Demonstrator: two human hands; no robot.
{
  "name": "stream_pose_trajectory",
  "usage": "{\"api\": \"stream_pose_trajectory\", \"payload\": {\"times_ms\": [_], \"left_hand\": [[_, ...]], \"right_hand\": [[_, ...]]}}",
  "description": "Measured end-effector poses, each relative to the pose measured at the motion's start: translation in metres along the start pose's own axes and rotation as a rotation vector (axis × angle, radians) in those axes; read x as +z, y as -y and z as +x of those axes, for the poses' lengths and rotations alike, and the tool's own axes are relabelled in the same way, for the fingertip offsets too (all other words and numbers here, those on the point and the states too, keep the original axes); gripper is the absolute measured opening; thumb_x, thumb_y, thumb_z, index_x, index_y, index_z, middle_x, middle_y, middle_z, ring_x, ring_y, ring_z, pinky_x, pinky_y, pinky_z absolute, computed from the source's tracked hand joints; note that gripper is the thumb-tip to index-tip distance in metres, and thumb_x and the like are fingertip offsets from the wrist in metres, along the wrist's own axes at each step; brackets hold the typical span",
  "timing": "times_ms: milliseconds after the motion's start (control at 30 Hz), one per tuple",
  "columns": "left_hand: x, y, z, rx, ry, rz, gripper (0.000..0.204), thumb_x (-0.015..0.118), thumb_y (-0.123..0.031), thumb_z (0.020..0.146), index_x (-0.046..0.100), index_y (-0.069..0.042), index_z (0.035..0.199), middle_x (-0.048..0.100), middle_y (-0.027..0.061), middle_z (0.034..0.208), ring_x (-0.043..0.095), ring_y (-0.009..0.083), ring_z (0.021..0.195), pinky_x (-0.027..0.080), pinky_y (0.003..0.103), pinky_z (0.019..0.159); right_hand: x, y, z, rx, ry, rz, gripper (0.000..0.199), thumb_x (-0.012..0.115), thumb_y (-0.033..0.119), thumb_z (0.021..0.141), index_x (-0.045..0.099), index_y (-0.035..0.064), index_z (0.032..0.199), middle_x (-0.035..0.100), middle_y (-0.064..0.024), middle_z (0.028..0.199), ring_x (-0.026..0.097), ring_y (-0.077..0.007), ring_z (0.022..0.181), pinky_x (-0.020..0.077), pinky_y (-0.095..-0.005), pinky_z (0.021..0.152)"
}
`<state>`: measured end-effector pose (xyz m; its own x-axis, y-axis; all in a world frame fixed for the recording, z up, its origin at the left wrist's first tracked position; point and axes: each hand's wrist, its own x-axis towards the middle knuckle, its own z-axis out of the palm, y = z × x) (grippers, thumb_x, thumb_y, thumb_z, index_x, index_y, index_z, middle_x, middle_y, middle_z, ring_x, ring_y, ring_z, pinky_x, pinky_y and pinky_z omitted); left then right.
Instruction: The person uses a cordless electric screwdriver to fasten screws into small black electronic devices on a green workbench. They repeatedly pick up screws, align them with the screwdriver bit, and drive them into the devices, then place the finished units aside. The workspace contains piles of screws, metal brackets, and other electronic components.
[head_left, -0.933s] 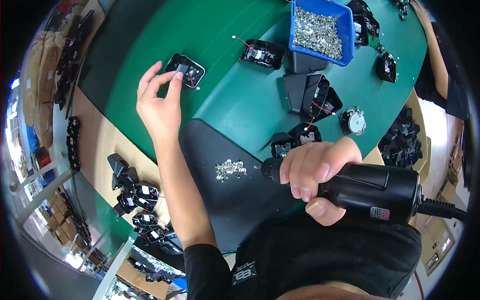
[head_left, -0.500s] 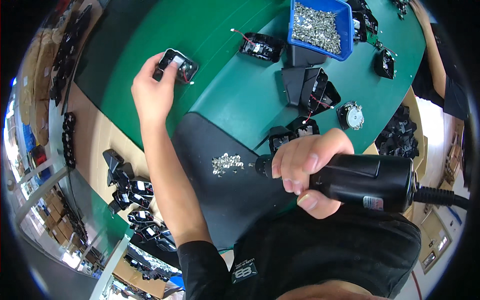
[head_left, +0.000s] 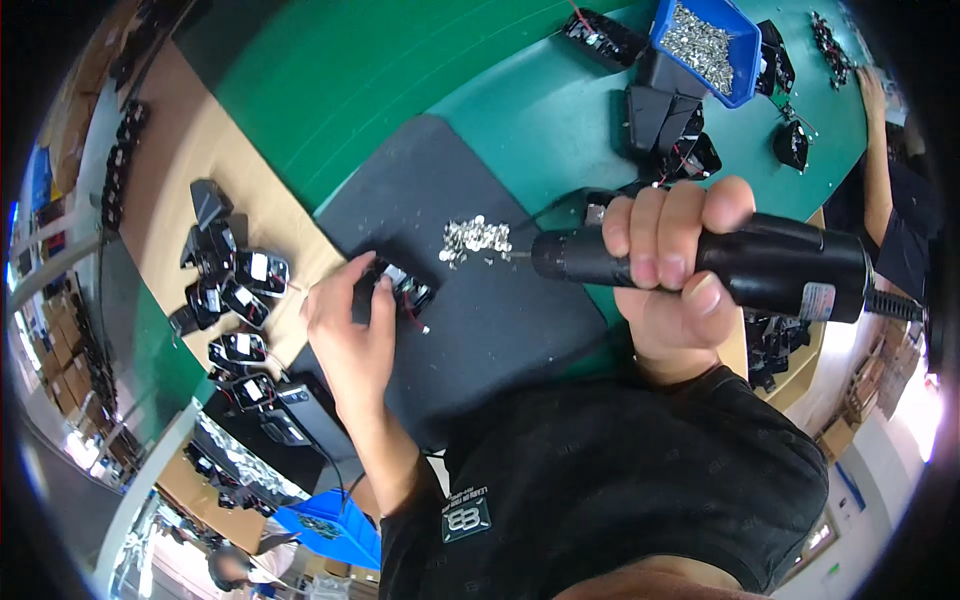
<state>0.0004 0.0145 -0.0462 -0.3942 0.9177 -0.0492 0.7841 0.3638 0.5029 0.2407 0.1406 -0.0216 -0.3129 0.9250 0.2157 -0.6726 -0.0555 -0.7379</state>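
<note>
My left hand is closed on a small black plastic housing, thumb and fingers at its edges. A white label and a red wire with a white plug show on the housing, which rests on or just above the dark mat. My right hand is wrapped round a black corded electric screwdriver, held level and pointing left. Its thin bit reaches the right edge of a loose pile of small silver screws on the mat. Whether a screw sits on the tip, I cannot tell.
A blue bin full of silver screws stands at the far right among black housings. More housings lie on a tan board at left. A co-worker's arm reaches in at the right edge.
My left hand has brought the housing from the green surface back onto the dark mat, beside the screws. The screwdriver remains in my right hand, its bit near the pile. The whole view has shifted.
</note>
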Motion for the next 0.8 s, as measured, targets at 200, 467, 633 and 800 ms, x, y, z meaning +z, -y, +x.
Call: {"api": "stream_pose_trajectory", "payload": {"times_ms": [200, 467, 633, 800], "left_hand": [[0.000, -0.023, -0.008, 0.195, -0.241, -0.242, 0.036, 0.078, -0.016, 0.072, 0.069, -0.002, 0.104, 0.069, 0.0103, 0.097, 0.062, 0.0278, 0.097, 0.043, 0.038, 0.093], [0.024, -0.033, -0.025, 0.375, -0.166, -0.296, 0.027, 0.083, -0.019, 0.066, 0.073, -0.009, 0.089, 0.067, 0.0015, 0.082, 0.061, 0.0187, 0.083, 0.037, 0.033, 0.082], [0.028, -0.027, -0.028, 0.384, -0.193, -0.336, 0.022, 0.083, -0.014, 0.064, 0.073, -0.010, 0.083, 0.068, -0.0003, 0.078, 0.061, 0.0161, 0.077, 0.036, 0.032, 0.078], [0.023, -0.023, -0.028, 0.378, -0.188, -0.314, 0.019, 0.080, -0.006, 0.061, 0.072, -0.007, 0.078, 0.068, 0.0025, 0.075, 0.062, 0.0185, 0.075, 0.040, 0.033, 0.078]], "right_hand": [[0.010, -0.007, 0.000, -0.056, 0.100, 0.064, 0.047, 0.070, 0.023, 0.083, 0.044, 0.0155, 0.121, 0.050, 0.0024, 0.077, 0.051, -0.0136, 0.070, 0.0472, -0.0355, 0.078], [0.036, -0.003, -0.002, -0.003, 0.269, 0.115, 0.038, 0.068, 0.023, 0.086, 0.049, 0.0173, 0.117, 0.052, 0.0066, 0.078, 0.049, -0.0078, 0.070, 0.0395, -0.0289, 0.076], [0.034, -0.003, -0.005, 0.027, 0.265, 0.156, 0.043, 0.068, 0.025, 0.087, 0.047, 0.0178, 0.123, 0.051, 0.0050, 0.079, 0.051, -0.0105, 0.072, 0.0434, -0.0326, 0.079], [0.036, -0.005, -0.005, 0.072, 0.276, 0.179, 0.044, 0.066, 0.027, 0.088, 0.047, 0.0184, 0.126, 0.049, 0.0046, 0.080, 0.050, -0.0114, 0.072, 0.0451, -0.0345, 0.080]]}}
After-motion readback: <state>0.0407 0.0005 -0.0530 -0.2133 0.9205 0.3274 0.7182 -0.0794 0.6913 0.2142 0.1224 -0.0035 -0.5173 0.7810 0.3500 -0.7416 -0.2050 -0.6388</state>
